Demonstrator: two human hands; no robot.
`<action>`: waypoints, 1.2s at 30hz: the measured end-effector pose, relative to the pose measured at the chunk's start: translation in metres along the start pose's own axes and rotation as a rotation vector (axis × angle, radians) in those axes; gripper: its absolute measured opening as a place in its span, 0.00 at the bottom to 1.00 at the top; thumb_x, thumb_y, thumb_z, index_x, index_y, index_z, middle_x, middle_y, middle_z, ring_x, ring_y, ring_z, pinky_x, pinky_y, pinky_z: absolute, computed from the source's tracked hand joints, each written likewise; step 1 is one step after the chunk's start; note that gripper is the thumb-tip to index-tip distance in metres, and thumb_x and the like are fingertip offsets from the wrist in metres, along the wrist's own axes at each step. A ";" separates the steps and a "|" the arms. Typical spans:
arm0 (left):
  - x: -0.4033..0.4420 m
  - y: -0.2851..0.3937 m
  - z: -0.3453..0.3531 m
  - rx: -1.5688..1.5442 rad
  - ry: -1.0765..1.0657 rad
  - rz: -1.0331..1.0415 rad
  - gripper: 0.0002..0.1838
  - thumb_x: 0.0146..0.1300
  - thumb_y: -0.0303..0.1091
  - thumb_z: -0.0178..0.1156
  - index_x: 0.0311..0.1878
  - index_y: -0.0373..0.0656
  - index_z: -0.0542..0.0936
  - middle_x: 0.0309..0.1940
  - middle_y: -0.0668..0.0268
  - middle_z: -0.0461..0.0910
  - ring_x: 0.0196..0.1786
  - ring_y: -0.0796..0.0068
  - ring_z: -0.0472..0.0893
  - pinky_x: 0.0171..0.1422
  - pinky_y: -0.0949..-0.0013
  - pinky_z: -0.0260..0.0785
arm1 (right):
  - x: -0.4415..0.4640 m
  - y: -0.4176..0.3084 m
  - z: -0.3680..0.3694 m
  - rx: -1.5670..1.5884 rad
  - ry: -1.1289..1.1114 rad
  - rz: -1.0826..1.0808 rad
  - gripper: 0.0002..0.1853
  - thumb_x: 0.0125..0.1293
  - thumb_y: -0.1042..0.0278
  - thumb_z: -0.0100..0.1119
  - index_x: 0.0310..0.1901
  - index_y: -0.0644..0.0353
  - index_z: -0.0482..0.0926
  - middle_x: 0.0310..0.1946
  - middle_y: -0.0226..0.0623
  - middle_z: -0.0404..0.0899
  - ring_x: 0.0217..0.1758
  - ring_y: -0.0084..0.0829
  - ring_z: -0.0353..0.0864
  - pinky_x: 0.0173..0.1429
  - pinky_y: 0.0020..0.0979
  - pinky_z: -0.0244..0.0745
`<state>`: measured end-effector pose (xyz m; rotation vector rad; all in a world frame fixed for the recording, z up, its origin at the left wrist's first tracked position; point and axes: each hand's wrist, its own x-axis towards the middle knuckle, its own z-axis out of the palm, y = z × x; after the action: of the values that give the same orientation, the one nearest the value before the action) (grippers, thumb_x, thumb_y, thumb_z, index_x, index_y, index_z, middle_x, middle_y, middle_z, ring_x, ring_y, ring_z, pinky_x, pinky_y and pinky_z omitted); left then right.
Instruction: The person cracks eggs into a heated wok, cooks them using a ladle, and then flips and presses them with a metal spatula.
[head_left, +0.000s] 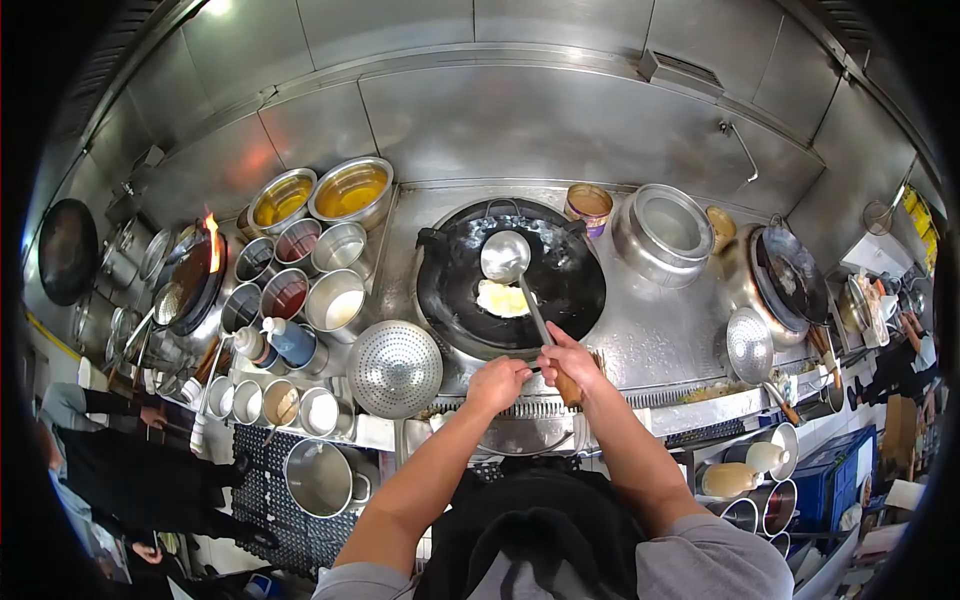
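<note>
My right hand [566,361] is wrapped round the wooden handle of a ladle [505,257]. The ladle's round metal bowl is inside a black wok [455,275], over its middle. Just below that bowl, a small white and yellow piece of food [503,299], which looks like egg, lies on the wok's dark surface. At the wok's near edge my left hand [500,385] is closed on what looks like the wok's near handle, mostly hidden by the fingers. The two hands are close together, left beside right.
Left stand a perforated strainer [395,370], several metal pots, squeeze bottles [289,342] and bowls of yellow oil [352,192]. A flame [212,243] rises at another wok. A lidded pot [662,237] and second strainer [749,346] sit right. A person [130,455] stands at left, another at far right.
</note>
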<state>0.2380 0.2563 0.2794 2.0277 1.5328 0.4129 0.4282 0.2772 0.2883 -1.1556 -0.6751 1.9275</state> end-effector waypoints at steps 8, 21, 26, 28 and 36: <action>-0.003 0.002 0.001 0.019 -0.004 -0.029 0.13 0.73 0.48 0.56 0.48 0.56 0.86 0.44 0.59 0.83 0.51 0.49 0.84 0.55 0.47 0.76 | -0.043 -0.006 -0.020 0.048 -0.110 0.006 0.42 0.73 0.76 0.53 0.84 0.43 0.47 0.29 0.34 0.72 0.22 0.26 0.69 0.28 0.30 0.67; 0.003 0.025 0.019 -0.021 0.015 -0.036 0.14 0.73 0.47 0.56 0.51 0.55 0.86 0.45 0.57 0.84 0.52 0.48 0.83 0.56 0.47 0.75 | -0.038 -0.011 -0.046 -0.886 0.237 -0.190 0.44 0.66 0.78 0.50 0.83 0.55 0.46 0.30 0.40 0.77 0.23 0.29 0.76 0.28 0.32 0.74; 0.006 0.027 0.023 -0.022 0.009 -0.044 0.14 0.74 0.48 0.55 0.50 0.55 0.86 0.45 0.56 0.84 0.52 0.47 0.83 0.56 0.46 0.74 | -0.021 -0.013 -0.021 -0.663 0.220 -0.088 0.43 0.65 0.76 0.53 0.82 0.51 0.52 0.38 0.46 0.80 0.25 0.34 0.79 0.30 0.36 0.78; 0.006 0.026 0.023 -0.019 0.008 -0.030 0.14 0.74 0.48 0.54 0.50 0.55 0.87 0.45 0.55 0.84 0.52 0.47 0.83 0.56 0.45 0.74 | -0.018 -0.021 -0.007 -0.461 0.142 -0.017 0.43 0.68 0.77 0.53 0.83 0.49 0.49 0.31 0.39 0.75 0.22 0.29 0.73 0.26 0.32 0.72; 0.005 0.028 0.023 -0.009 0.024 -0.037 0.14 0.74 0.46 0.55 0.49 0.55 0.86 0.45 0.55 0.84 0.52 0.46 0.84 0.54 0.45 0.76 | -0.019 -0.016 -0.016 0.009 -0.100 0.048 0.41 0.74 0.75 0.52 0.84 0.42 0.47 0.29 0.33 0.75 0.21 0.24 0.68 0.28 0.29 0.68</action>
<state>0.2738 0.2504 0.2774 1.9906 1.5780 0.4303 0.4538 0.2716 0.3024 -1.0841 -0.6971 2.0376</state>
